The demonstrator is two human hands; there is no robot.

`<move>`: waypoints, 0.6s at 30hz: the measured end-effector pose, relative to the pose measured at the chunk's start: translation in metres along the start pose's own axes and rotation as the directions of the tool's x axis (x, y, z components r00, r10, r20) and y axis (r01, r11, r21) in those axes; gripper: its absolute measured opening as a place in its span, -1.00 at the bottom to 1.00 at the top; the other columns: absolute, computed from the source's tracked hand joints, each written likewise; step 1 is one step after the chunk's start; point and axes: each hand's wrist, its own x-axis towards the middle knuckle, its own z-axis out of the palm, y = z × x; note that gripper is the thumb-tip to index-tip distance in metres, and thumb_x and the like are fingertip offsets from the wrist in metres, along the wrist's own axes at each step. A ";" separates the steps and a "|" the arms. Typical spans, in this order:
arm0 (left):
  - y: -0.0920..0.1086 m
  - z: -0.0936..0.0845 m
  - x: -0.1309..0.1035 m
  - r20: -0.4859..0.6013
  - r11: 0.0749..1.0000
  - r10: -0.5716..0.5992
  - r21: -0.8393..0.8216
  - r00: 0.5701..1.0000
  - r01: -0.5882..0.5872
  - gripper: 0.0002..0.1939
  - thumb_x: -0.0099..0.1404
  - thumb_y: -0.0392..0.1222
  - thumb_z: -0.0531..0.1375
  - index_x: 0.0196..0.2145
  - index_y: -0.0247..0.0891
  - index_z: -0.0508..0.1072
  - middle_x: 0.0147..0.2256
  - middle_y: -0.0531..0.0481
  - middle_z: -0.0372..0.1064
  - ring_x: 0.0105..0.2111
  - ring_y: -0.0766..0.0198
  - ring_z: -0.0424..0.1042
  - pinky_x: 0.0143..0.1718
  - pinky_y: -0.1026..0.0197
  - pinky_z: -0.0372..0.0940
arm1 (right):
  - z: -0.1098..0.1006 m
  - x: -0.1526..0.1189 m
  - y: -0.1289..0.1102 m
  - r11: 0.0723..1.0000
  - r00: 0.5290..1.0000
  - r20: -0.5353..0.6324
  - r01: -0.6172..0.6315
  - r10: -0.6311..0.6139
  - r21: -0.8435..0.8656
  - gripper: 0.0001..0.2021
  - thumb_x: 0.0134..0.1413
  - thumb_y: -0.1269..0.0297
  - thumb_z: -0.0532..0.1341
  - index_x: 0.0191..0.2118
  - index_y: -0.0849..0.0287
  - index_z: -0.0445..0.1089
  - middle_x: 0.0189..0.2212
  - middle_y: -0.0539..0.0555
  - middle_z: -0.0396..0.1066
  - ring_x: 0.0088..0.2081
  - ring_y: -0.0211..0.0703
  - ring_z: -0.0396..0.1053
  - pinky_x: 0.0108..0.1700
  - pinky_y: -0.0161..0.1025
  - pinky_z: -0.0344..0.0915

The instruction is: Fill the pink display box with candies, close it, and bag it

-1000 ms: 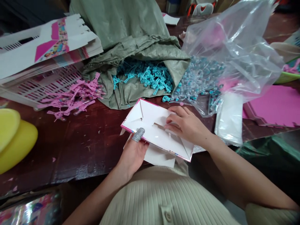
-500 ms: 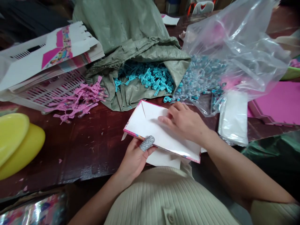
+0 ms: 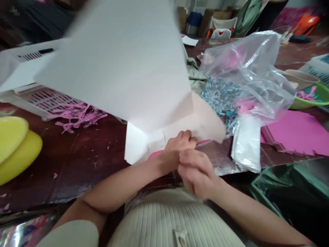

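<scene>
A large white cardboard sheet (image 3: 128, 68), blurred by motion, stands raised in front of me with folded flaps at its lower part. My left hand (image 3: 181, 141) is closed on the lower edge of this cardboard, near a pink strip. Just nearer to my body, my right hand (image 3: 196, 171) is curled with its fingers bent in, close to my left hand; what it holds, if anything, is hidden. Pink clips (image 3: 82, 116) lie left of the cardboard, and clear-and-blue pieces (image 3: 221, 94) lie to its right.
Yellow bowls (image 3: 20, 151) sit at the left edge, before a white basket (image 3: 41, 99). On the right are a clear plastic bag (image 3: 257, 65), a stack of white bags (image 3: 246, 144), pink sheets (image 3: 300, 133) and a green bowl (image 3: 315, 96). A green-lined bin (image 3: 269, 178) is at lower right.
The white cardboard has opened up and risen, now covering the sack and blue clips. My left hand has moved right and forward along it; my right hand has come down toward my body and curled.
</scene>
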 end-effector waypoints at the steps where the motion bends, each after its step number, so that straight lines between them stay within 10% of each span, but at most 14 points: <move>1: -0.016 0.013 -0.002 0.004 0.998 -0.015 0.061 1.000 0.015 -0.89 0.27 -0.36 0.21 -0.37 -0.21 0.49 -0.23 -0.04 0.42 -0.10 0.07 0.47 -0.03 0.16 0.40 | 0.015 -0.003 0.007 0.999 0.997 -0.066 -0.027 0.029 0.030 -0.75 0.45 0.24 0.00 -0.01 0.12 0.39 -0.04 0.18 0.43 0.02 -0.06 0.40 0.08 -0.03 0.42; 5: -0.073 0.030 -0.041 -0.014 0.971 -0.104 0.213 0.994 0.105 -0.81 0.36 -0.42 0.10 -0.25 -0.25 0.50 -0.12 -0.15 0.43 -0.05 -0.01 0.43 0.02 0.00 0.36 | 0.057 -0.015 0.039 0.957 0.954 0.078 -0.290 0.289 -0.003 -0.73 0.45 0.23 0.00 0.06 0.20 0.34 -0.02 0.27 0.42 0.03 0.01 0.42 -0.01 -0.08 0.46; 9: -0.097 0.021 -0.071 -0.037 0.868 -0.211 0.452 0.977 0.205 -0.74 0.40 -0.44 0.04 -0.12 -0.28 0.49 -0.09 -0.27 0.42 0.00 -0.12 0.38 0.08 -0.21 0.26 | 0.073 -0.015 0.051 0.962 0.884 0.393 -0.188 0.255 -0.199 -0.76 0.43 0.21 0.08 -0.10 0.23 0.42 -0.15 0.21 0.46 -0.10 0.02 0.44 -0.04 -0.09 0.40; 18: -0.110 0.035 -0.055 0.033 0.746 -0.235 0.647 0.971 0.158 -0.82 0.40 -0.39 0.11 -0.08 -0.35 0.44 -0.23 -0.23 0.49 -0.15 -0.10 0.46 -0.10 -0.08 0.30 | 0.089 -0.001 0.043 0.850 0.768 0.412 -0.317 0.490 -0.420 -0.62 0.32 -0.02 0.20 -0.10 0.28 0.39 -0.20 0.29 0.50 -0.12 0.18 0.44 -0.14 -0.05 0.31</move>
